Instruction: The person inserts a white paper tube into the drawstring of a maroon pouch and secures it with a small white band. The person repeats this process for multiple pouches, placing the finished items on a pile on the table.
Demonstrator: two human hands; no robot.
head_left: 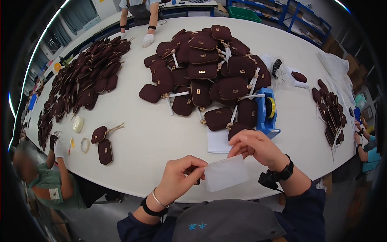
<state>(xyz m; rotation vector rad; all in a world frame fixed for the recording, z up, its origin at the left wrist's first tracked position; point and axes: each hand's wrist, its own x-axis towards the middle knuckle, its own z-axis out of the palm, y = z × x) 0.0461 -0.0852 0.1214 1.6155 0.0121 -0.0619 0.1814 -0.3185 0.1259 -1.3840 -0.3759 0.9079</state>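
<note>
My left hand (181, 177) pinches the left edge of a small white sheet of thin paper (226, 173), held above the near table edge. My right hand (260, 149) is at the sheet's upper right corner, its fingers loosely curved and apart; whether they touch the sheet is hard to make out. Just beyond lies a stack of white paper (217, 142). A blue tape dispenser (264, 115) with a yellow-cored roll stands past my right hand. Behind the paper stack rises a big heap of dark maroon zip pouches (201, 72), several with white strips on their cords.
Two maroon pouches (105, 151) lie left, near a tape roll (84, 145). Another pouch pile (84, 76) covers the far left; a smaller one (330, 113) sits right. Clear plastic bags (334, 66) lie far right. Co-workers stand left, right and across the white table (149, 149).
</note>
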